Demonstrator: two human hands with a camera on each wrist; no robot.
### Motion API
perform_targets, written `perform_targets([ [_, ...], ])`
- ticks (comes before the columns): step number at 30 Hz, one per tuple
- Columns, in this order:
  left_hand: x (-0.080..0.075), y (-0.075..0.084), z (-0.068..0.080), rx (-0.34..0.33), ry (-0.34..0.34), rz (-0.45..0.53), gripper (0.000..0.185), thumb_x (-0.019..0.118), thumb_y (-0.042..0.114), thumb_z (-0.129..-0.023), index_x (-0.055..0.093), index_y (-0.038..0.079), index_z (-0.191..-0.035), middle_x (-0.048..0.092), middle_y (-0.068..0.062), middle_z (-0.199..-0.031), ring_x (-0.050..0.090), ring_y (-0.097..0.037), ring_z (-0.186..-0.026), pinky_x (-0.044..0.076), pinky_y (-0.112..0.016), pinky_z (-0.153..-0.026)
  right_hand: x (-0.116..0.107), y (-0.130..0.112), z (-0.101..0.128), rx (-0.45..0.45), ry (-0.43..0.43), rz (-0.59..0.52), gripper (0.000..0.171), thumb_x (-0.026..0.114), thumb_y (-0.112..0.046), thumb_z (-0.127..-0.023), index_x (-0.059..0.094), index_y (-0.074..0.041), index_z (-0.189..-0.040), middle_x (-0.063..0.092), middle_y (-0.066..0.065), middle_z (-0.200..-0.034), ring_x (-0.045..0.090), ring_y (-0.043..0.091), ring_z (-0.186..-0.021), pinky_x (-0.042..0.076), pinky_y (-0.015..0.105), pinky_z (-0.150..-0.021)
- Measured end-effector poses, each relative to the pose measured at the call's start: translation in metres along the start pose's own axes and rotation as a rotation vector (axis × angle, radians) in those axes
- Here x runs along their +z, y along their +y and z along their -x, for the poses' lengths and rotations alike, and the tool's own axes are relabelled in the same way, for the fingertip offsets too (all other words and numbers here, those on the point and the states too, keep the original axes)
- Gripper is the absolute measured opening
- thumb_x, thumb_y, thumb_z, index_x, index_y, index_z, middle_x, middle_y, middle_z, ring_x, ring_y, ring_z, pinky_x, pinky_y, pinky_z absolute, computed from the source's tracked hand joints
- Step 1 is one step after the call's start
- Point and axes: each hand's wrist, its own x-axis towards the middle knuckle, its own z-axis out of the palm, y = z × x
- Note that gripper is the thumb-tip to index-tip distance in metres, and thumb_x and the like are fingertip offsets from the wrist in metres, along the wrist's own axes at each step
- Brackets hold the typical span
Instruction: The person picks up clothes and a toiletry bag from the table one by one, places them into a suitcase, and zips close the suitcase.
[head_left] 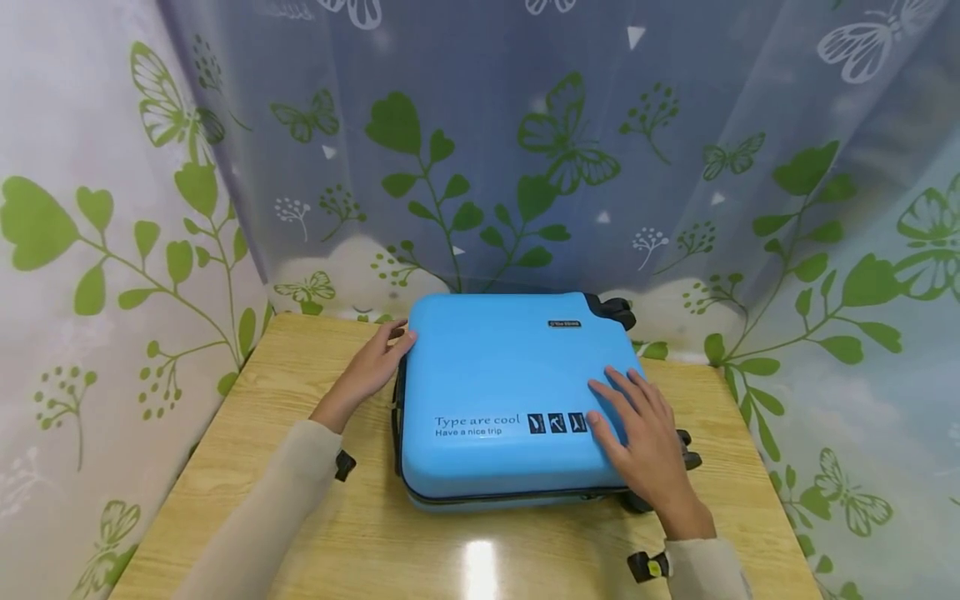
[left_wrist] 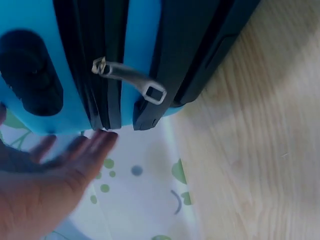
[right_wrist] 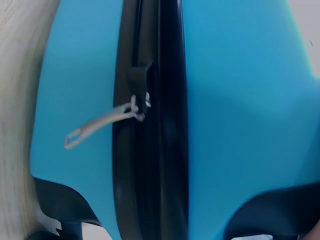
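A blue suitcase is laid flat on a wooden table, its long axis set roughly left to right, its wheels pointed right. The hands are kept apart: the far left corner is touched by the left hand with loose fingers, and the lid's right side is covered by the right hand, fingers spread. "Type are cool" and "Have a nice trip" are printed beside small pictures; a badge is seen upside down. Metal zip pulls are shown clearly only by the wrist views.

Butterfly-print curtains around a wooden table
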Motion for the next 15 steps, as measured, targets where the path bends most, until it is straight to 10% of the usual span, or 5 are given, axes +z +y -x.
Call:
perform_targets([
  [15, -0.01, 0.007, -0.037, 0.029, -0.138, 0.161, 0.078, 0.048, 0.057, -0.113, 0.01, 0.032, -0.177, 0.011, -0.012, -0.184, 0.015, -0.037, -0.17, 0.023, -0.062, -0.135, 0.011, -0.008, 0.007, 0.051, 0.133, -0.009, 0.042, 0.072, -0.022, -0.101, 0.072, -0.011, -0.141, 0.063, 0.015, -0.156, 0.05, 0.046, -0.151, 0.031, 0.077, -0.121],
])
